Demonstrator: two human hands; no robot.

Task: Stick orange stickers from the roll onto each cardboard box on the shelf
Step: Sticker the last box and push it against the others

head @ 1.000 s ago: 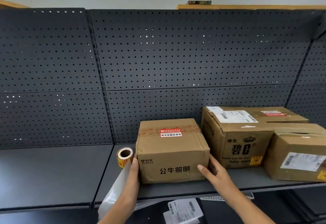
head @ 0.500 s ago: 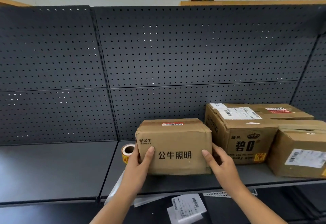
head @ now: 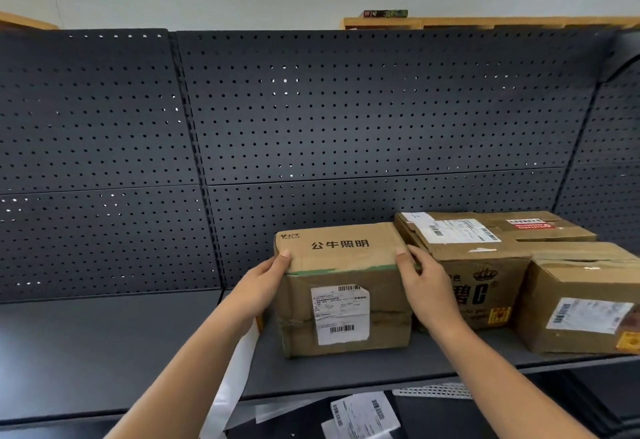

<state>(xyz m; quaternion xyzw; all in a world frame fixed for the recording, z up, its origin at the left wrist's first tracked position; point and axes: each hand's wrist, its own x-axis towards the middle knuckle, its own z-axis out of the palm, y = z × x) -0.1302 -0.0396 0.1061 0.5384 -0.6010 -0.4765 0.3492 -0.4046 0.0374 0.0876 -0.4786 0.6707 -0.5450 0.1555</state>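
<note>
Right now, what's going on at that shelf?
A person's left hand and right hand grip the top front corners of a brown cardboard box with a white shipping label on the dark grey metal shelf. The crown-printed cardboard box and the far-right cardboard box each carry an orange sticker low on the front; none shows on the held one.

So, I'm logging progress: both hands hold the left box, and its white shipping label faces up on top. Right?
Not quite. In the head view the white shipping label is on the front face of the left box, toward the camera, not on top. The left hand and right hand do both hold it.
</note>
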